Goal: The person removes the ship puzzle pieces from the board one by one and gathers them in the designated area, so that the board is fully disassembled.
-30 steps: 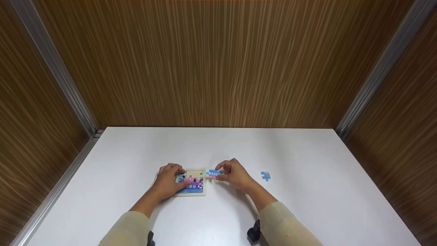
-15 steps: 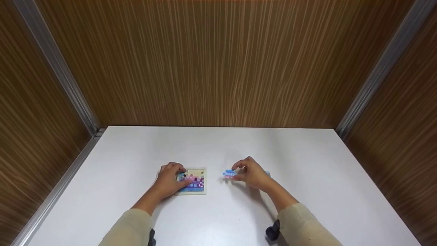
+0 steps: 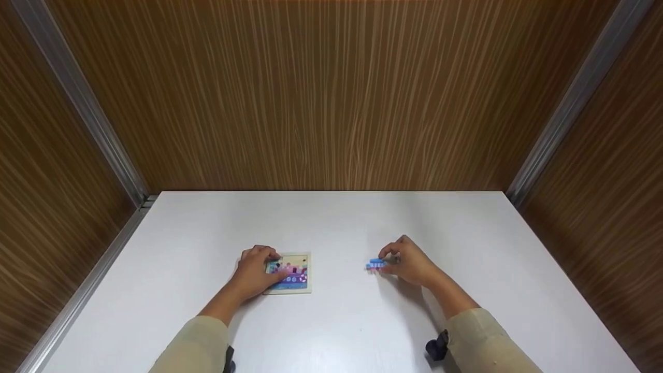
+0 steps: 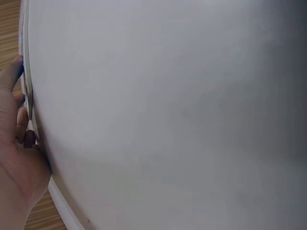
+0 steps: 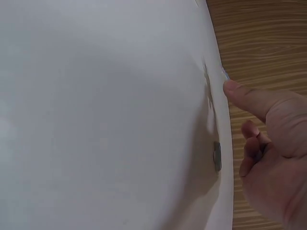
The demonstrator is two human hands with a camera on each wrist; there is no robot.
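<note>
On the table lies a small square jigsaw puzzle (image 3: 290, 291) with a pale frame and a picture of a pink and purple ship. My left hand (image 3: 253, 272) holds it at its left side, the thumb over the picture and the fingers at the upper left edge. To the right, my right hand (image 3: 412, 264) pinches a joined blue and pink puzzle piece (image 3: 376, 263) by its right end, just above the table. In the right wrist view that piece is nearly hidden behind the thumb. Below the right hand lies a loose piece (image 5: 217, 156), mostly covered in the head view.
The white table (image 3: 331, 223) reaches back to a wood-grain wall (image 3: 331, 98). Wood-grain panels stand at both sides, with metal rails (image 3: 93, 109) in the corners. A dark device (image 3: 437, 348) sits at the right wrist.
My right hand has carried the pinched puzzle piece rightward, away from the framed puzzle, and now covers most of the loose piece. My left hand stays on the puzzle.
</note>
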